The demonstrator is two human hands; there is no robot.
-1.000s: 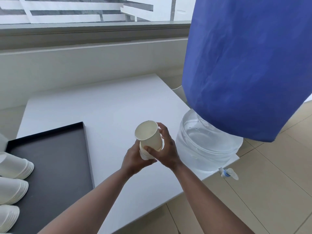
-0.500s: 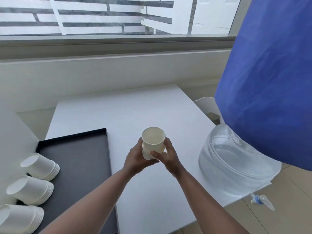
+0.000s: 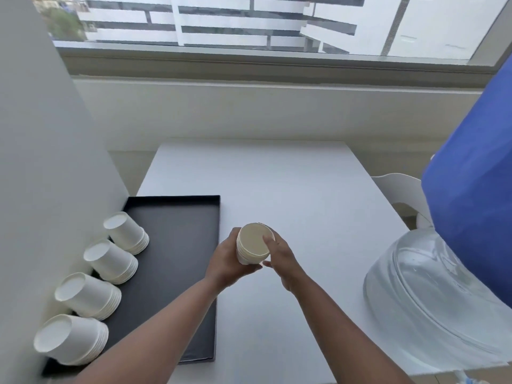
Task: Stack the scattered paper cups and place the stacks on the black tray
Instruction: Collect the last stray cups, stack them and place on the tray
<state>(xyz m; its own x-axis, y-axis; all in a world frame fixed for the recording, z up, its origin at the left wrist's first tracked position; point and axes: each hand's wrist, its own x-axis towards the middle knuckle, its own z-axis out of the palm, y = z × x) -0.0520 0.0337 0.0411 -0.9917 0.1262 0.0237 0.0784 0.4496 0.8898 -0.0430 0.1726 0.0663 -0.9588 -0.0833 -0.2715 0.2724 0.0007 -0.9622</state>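
Observation:
A short stack of white paper cups [image 3: 253, 243] stands mouth-up in the air just above the white table [image 3: 277, 176], right of the black tray [image 3: 177, 245]. My left hand [image 3: 225, 263] grips the stack's body from the left. My right hand [image 3: 281, 259] holds it from the right, fingertips on the rim and thumb low on the side. Several cup stacks lie on their sides along the tray's left edge, from the far one [image 3: 126, 231] to the near one [image 3: 69, 339].
A large clear water jug [image 3: 432, 295] sits at the table's right edge under a blue cover [image 3: 471, 217]. A white chair back [image 3: 401, 189] shows behind it. A white panel [image 3: 41, 162] rises along the tray's left side. A window ledge runs behind the table.
The view has swung left, bringing all the tray's stacks into sight. The top cup has sunk into the stack, and both hands with the stack sit closer to the tray.

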